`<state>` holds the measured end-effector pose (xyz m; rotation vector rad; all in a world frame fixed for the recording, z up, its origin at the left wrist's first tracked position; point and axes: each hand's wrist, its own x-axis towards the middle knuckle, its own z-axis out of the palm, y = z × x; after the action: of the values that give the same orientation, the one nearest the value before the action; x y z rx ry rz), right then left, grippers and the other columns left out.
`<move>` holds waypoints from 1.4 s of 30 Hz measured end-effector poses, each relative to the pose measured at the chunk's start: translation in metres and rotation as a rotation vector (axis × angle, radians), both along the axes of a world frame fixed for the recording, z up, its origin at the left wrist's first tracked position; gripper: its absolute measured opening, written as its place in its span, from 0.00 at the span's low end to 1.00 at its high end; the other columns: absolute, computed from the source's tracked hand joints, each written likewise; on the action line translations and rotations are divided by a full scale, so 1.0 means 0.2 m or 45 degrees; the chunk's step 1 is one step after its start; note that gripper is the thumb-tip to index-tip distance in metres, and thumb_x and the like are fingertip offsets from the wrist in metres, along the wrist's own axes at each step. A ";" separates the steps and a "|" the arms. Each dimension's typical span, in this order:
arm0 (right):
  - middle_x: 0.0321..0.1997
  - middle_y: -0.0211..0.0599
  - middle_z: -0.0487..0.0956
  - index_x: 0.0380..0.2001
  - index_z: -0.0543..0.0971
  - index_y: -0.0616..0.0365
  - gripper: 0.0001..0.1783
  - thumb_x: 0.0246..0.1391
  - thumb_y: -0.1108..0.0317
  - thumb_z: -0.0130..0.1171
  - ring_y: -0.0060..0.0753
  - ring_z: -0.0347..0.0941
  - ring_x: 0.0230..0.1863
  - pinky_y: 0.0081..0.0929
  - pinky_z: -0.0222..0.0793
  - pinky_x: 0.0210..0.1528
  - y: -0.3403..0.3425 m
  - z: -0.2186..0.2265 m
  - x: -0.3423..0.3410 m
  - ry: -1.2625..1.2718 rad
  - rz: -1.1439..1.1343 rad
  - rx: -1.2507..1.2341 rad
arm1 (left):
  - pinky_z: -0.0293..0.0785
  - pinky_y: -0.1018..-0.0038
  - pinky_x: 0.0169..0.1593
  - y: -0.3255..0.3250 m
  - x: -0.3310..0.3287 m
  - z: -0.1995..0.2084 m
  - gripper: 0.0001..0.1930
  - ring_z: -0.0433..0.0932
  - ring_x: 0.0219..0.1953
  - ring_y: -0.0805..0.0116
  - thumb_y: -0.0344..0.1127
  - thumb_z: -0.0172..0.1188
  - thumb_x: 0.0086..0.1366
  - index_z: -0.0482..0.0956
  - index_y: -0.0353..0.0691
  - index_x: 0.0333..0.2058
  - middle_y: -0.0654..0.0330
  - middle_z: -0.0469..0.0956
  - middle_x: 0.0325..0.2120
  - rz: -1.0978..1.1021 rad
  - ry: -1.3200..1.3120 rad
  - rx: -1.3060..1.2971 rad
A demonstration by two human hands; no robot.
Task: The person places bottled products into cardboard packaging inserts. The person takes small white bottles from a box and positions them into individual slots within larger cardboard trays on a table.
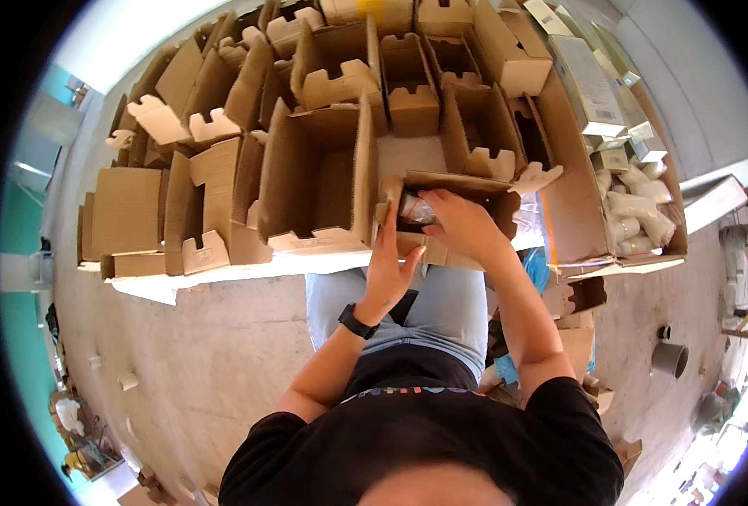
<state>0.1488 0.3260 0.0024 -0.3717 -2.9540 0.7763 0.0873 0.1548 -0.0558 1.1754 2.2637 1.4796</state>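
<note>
A small open cardboard box (452,255) stands at the near edge of the table, in front of my body. My right hand (465,221) reaches into it from the right, its fingers closed on a clear plastic bag (416,209) with a thin red line across it. What the bag contains is hard to make out. Against the left end of the same box lies my left hand (387,268), fingers stretched out and thumb apart. A larger open cardboard box (319,181) stands just to the left of that hand.
Several open cardboard boxes (332,51) crowd the table. To the right, a big carton (572,198) adjoins a section with white wrapped packs (640,207) and slim boxes (589,84). A dark bucket (669,360) stands on the floor at right.
</note>
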 end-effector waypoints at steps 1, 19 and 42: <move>0.53 0.45 0.76 0.44 0.78 0.60 0.17 0.48 0.72 0.62 0.47 0.75 0.51 0.37 0.74 0.47 -0.02 0.06 0.06 0.221 -0.035 -0.066 | 0.62 0.58 0.61 0.00 0.00 -0.01 0.43 0.62 0.61 0.39 0.37 0.62 0.62 0.45 0.36 0.68 0.40 0.58 0.63 -0.005 0.021 0.015; 0.31 0.25 0.71 0.49 0.74 0.60 0.14 0.62 0.68 0.57 0.17 0.67 0.34 0.18 0.66 0.37 0.10 -0.30 0.44 0.988 -0.891 -1.380 | 0.60 0.57 0.64 -0.01 -0.01 0.03 0.42 0.54 0.67 0.44 0.40 0.61 0.64 0.44 0.37 0.69 0.43 0.52 0.67 -0.055 -0.132 -0.014; 0.30 0.22 0.67 0.52 0.71 0.59 0.21 0.54 0.78 0.61 0.14 0.64 0.33 0.15 0.65 0.38 0.13 -0.38 0.40 1.017 -0.831 -1.297 | 0.58 0.58 0.65 0.00 0.00 0.03 0.43 0.54 0.68 0.53 0.40 0.62 0.64 0.44 0.40 0.69 0.46 0.50 0.68 -0.061 -0.199 -0.006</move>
<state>0.2294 0.3522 -0.0740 -0.7606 -1.4029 1.7011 0.0866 0.1547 -0.0502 1.0648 2.1209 1.4918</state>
